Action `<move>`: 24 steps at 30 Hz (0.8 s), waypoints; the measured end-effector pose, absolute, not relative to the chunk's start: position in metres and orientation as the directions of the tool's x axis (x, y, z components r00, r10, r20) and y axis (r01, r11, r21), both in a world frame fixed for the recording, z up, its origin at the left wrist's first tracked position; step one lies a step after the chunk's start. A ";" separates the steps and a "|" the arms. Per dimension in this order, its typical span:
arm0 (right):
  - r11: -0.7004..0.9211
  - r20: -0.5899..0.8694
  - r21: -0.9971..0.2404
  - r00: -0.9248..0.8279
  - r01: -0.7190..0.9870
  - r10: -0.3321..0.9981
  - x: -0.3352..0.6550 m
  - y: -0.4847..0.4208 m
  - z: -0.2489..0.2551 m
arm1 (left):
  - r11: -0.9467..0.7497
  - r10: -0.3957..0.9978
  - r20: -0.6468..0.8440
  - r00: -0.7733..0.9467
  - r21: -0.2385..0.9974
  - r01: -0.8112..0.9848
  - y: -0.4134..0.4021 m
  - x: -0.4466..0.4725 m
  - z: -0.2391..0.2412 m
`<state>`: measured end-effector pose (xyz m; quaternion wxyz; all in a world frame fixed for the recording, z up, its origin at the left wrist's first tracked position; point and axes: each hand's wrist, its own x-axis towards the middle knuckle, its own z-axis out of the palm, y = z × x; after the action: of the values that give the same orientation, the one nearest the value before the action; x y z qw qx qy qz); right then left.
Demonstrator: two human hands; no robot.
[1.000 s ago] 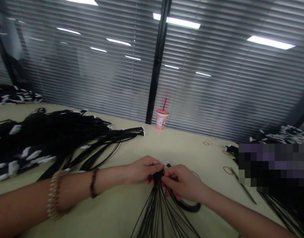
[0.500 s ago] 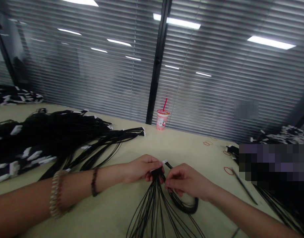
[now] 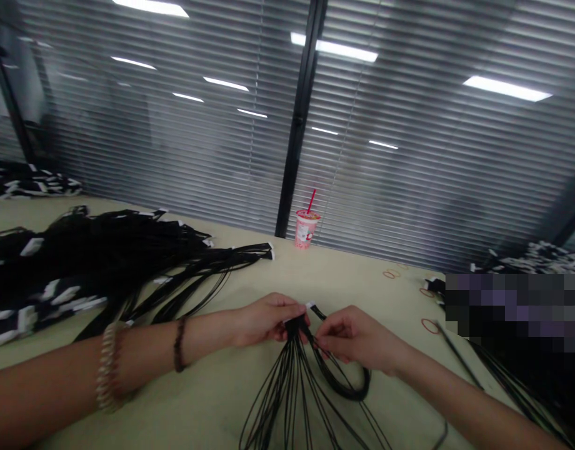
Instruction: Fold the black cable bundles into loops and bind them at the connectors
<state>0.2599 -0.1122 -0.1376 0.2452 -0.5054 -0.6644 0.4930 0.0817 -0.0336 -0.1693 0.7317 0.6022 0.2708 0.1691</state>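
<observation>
Left hand (image 3: 264,320) pinches the gathered top end of a bundle of thin black cords (image 3: 292,387); cords fan out toward the viewer over the pale tabletop (image 3: 353,275). Right hand (image 3: 350,337) touching the same bundle just beside the left, fingertips on a looped cord (image 3: 348,390) that curls below it. Beaded bracelet (image 3: 107,365) and dark band on left forearm. Large heap of black cords with white tags (image 3: 81,262) at left. Pink cup with red straw (image 3: 307,227) at far edge by window blinds (image 3: 432,156). Red rubber bands (image 3: 430,325) lie at right.
</observation>
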 end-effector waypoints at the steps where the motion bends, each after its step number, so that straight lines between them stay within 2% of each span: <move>1: -0.001 -0.180 -0.898 -0.366 0.439 0.913 0.261 -0.112 -0.135 | 0.218 0.570 -0.194 0.799 0.973 0.081 -0.034 0.082 -0.169; 4: -0.010 -0.196 -0.909 -0.407 0.416 0.892 0.266 -0.114 -0.123 | 0.210 0.566 -0.194 0.801 0.974 0.087 -0.034 0.083 -0.170; 7: -0.045 -0.194 -0.954 -0.497 0.295 0.846 0.275 -0.121 -0.104 | 0.224 0.579 -0.195 0.792 0.972 0.075 -0.033 0.083 -0.170; 10: -0.016 -0.074 -0.992 -0.489 0.122 0.869 0.291 -0.135 -0.076 | 0.248 0.580 -0.192 0.791 0.967 0.052 -0.033 0.082 -0.170; 11: 0.039 0.010 -0.998 -0.460 0.053 0.888 0.297 -0.139 -0.066 | 0.247 0.580 -0.188 0.792 0.968 0.048 -0.033 0.081 -0.170; 13: 0.252 0.263 -0.965 -0.316 -0.076 0.912 0.310 -0.147 -0.048 | 0.241 0.581 -0.185 0.792 0.969 0.049 -0.033 0.081 -0.169; 16: 0.544 0.548 -0.836 -0.067 -0.068 0.834 0.323 -0.152 -0.035 | 0.245 0.576 -0.190 0.795 0.968 0.054 -0.034 0.081 -0.168; 19: 0.646 0.645 -0.763 0.033 -0.024 0.763 0.328 -0.148 -0.035 | 0.260 0.577 -0.192 0.794 0.965 0.044 -0.034 0.081 -0.167; 24: 0.643 0.632 -0.756 0.121 -0.121 0.766 0.331 -0.141 -0.033 | 0.264 0.583 -0.198 0.788 0.963 0.047 -0.032 0.081 -0.167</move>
<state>0.3313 -0.1406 -0.0329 0.6954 -0.2773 -0.5813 0.3189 0.0815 -0.0319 -0.1665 0.7471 0.5795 0.2718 0.1793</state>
